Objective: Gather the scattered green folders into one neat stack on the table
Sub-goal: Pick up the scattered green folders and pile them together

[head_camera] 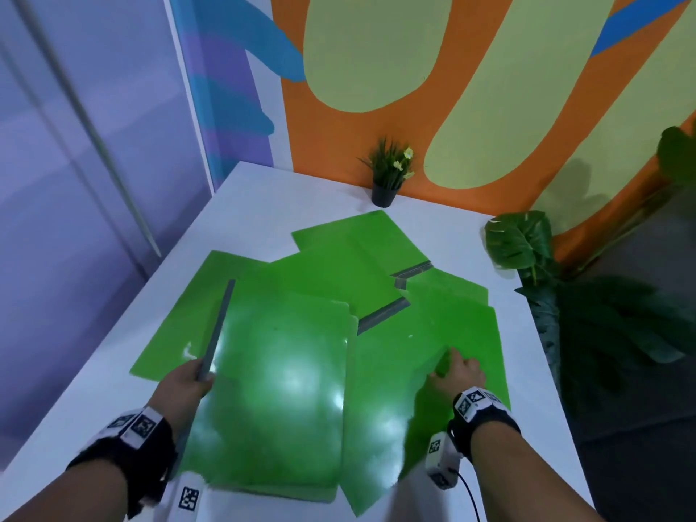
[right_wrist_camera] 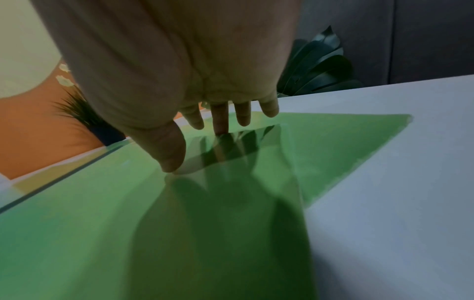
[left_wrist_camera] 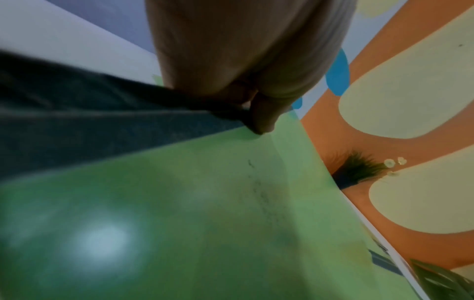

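Several green folders lie overlapping and askew across the white table [head_camera: 263, 190]. The nearest folder [head_camera: 278, 378] is glossy and has a grey spine [head_camera: 220, 325] along its left side. My left hand [head_camera: 192, 374] pinches the near end of that spine; the left wrist view shows thumb and fingers [left_wrist_camera: 256, 115] closed on the dark strip. My right hand [head_camera: 457, 369] rests on the folder at the right [head_camera: 452, 325]. In the right wrist view its fingers [right_wrist_camera: 220, 121] are straight, with the thumb and one fingertip touching the green sheet [right_wrist_camera: 333, 138]. Another folder [head_camera: 357, 243] lies farthest back.
A small potted plant [head_camera: 388, 175] stands at the table's back edge against the orange wall. A large-leafed plant [head_camera: 519, 243] rises just off the table's right edge. Bare white tabletop shows at the far left [head_camera: 233, 212] and far right.
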Demonstrator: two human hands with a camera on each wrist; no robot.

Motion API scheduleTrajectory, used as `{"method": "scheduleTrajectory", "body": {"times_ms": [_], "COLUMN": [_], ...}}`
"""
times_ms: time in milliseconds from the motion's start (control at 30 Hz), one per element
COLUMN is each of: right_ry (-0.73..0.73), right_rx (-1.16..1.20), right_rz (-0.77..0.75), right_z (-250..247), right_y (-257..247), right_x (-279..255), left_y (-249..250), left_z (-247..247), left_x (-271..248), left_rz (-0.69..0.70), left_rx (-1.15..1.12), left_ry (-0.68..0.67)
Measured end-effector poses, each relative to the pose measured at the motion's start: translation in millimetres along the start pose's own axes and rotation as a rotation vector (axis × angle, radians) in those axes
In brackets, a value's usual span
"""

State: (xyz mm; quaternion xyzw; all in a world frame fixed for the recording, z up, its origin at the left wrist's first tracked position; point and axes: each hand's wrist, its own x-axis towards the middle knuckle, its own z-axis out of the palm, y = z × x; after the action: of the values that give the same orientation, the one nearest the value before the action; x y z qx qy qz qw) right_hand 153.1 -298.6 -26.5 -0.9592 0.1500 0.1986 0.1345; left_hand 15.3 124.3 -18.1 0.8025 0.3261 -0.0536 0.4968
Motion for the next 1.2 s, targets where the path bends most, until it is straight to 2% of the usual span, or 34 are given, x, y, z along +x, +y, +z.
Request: {"method": "scheduleTrajectory", "body": {"times_ms": [67, 133, 200, 300, 367, 433, 533, 667, 767, 833, 933, 1100, 1133, 1200], "right_ry": [-0.016, -0.002, 0.055, 0.098, 0.159, 0.263, 0.357, 0.37, 0.331, 0.324, 0.335, 0.371, 0.406, 0.59], "right_rx": [0.008, 0.166, 0.349, 0.609, 0.746, 0.853, 0.952, 0.951, 0.89, 0.854, 0.839, 0.852, 0.841, 0.718], "right_rz": [0.01, -0.007, -0.093, -0.188, -0.244, -0.346, -0.596, -0.899, -1.024, -1.061, -1.069, -1.032, -1.022, -0.959], "right_z": [5.7, 7.3, 0.1, -28.5, -52.0, -77.6, -118.5, -156.8, -161.2, -157.6, -151.5, -147.8, -149.6, -152.8], "right_y": [1.0, -0.1, -2.8, -13.6, -23.7, -33.0, -47.7, -66.6, -79.3, -84.5, -83.5, -78.6, -77.4, -71.7], "right_x": [-0.5, -1.5, -4.8, -22.5, -37.2, -50.9, -80.8, -124.2, -143.4, -147.5, -151.2, -156.4, -158.7, -159.7], "left_y": [1.0, 4.6, 7.8, 24.6, 47.6, 76.4, 110.5, 138.3, 157.0, 161.5, 163.1, 165.1, 164.9, 162.6], "left_z": [-4.6, -9.7, -17.5, -37.2, -51.3, -65.6, -83.3, -90.7, -73.3, -63.0, -53.9, -29.9, -25.9, -19.8], "left_x": [-1.3, -2.9, -1.0, 7.2, 6.0, -2.3, -14.1, -31.2, -42.4, -39.2, -37.8, -42.8, -42.7, -42.2], "left_rz": [0.001, 0.036, 0.086, 0.177, 0.216, 0.277, 0.459, 0.709, 0.9, 0.973, 0.986, 0.921, 0.895, 0.842], "left_rx": [0.039, 0.081, 0.035, -0.164, -0.359, -0.438, -0.378, -0.205, -0.075, -0.022, 0.006, -0.042, -0.053, -0.078], "left_ry": [0.039, 0.08, 0.12, 0.155, 0.09, 0.033, -0.019, -0.149, -0.159, -0.078, -0.02, -0.133, -0.125, -0.078]}}
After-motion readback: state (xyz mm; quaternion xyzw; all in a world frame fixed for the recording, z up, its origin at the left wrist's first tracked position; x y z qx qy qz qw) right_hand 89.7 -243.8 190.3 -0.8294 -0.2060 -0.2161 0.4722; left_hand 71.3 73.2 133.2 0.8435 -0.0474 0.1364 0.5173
